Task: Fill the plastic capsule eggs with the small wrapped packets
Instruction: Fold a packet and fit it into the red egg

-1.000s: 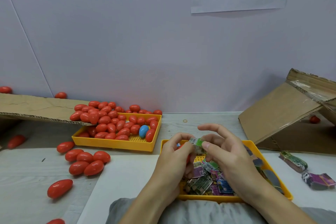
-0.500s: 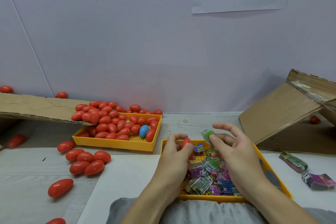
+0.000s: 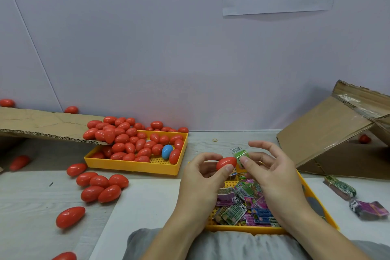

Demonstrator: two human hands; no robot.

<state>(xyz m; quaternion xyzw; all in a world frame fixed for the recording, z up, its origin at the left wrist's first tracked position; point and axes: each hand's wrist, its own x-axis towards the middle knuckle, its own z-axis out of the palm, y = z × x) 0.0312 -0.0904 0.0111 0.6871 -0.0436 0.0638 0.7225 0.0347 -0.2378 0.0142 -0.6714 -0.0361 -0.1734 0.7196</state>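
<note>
Red egg: a glossy plastic capsule (image 3: 226,162) held above the far edge of the near yellow tray (image 3: 232,229), its long axis lying nearly level, one end tipped slightly up toward the right hand.
Left hand: the left hand (image 3: 201,177) pinches the egg between thumb and curled fingers, gripping it round its middle.
Right hand: the right hand (image 3: 272,173) pinches a small green packet (image 3: 241,155) between thumb and forefinger, the other fingers spread loose; the packet stands just beside the egg's right end, and contact cannot be told.
Egg handling: judged light, stiff and slippery; it looks closed, so a hold on each half either side of the seam seems best for pulling it apart.
Packet handling: judged light, soft and crinkly, likely to need folding to fit; best pinched at an edge.
Supply: more packets (image 3: 242,202) lie heaped in the near tray.
Other eggs: red ones and one blue fill the far tray (image 3: 135,165); several lie loose toward the table's left edge (image 3: 25,207).
</note>
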